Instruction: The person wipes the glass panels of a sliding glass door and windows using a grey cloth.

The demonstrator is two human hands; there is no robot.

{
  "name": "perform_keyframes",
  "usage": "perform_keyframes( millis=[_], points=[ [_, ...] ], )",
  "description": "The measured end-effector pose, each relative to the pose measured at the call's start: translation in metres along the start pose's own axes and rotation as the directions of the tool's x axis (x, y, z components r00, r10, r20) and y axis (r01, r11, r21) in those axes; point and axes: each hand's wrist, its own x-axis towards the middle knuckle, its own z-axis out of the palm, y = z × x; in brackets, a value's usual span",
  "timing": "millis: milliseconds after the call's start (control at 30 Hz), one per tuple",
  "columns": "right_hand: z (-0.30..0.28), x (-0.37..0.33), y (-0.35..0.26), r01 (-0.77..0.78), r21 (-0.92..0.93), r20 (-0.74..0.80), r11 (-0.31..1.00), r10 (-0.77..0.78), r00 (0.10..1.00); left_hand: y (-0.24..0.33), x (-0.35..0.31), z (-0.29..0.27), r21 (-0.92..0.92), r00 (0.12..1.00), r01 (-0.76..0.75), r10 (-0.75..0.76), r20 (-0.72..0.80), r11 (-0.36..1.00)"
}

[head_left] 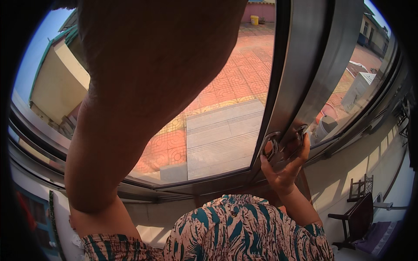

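Note:
Two curved metal handles stand close together on the metal-framed glass door. My right hand (285, 172) is curled at them, thumb against the left door handle (272, 145) and fingers around the right door handle (301, 130). Across the left half of the view rises my left arm (126, 113), bent at the elbow and very near the camera. That arm runs out past the top edge, so my left hand is outside the view. Between the arm and the metal door frame (300, 82) shows the glass pane (226, 135).
Beyond the glass lie grey steps (224, 135) and red patterned paving (237, 76). A yellow bucket (254, 19) stands far off. Outside at right are a pale bucket (325, 126) and a white box (358, 89). Indoors at right stands a dark wooden chair (359, 217) beside purple cloth (379, 237).

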Motion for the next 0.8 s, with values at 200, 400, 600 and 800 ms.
perform_keyframes(
  millis=[200, 400, 600, 800],
  points=[
    [-0.010, 0.006, -0.003, 0.005, 0.102, 0.080, 0.995, -0.013, 0.997, 0.121, -0.116, -0.036, 0.002, 0.933, 0.154, -0.146, 0.328, 0.988],
    [-0.004, 0.005, 0.004, 0.060, 0.116, 0.044, 0.991, -0.066, 0.997, 0.204, -0.232, -0.067, -0.050, 0.823, 0.230, -0.167, 0.542, 0.972],
    [0.000, 0.010, -0.005, 0.094, 0.013, 0.084, 0.995, -0.095, 0.992, 0.260, -0.303, -0.067, -0.046, 0.814, 0.321, -0.251, 0.523, 0.946],
    [0.000, 0.011, -0.003, 0.116, 0.033, 0.085, 0.993, -0.118, 0.989, 0.281, -0.336, -0.085, -0.117, 0.717, 0.309, -0.151, 0.681, 0.944]
  ],
)
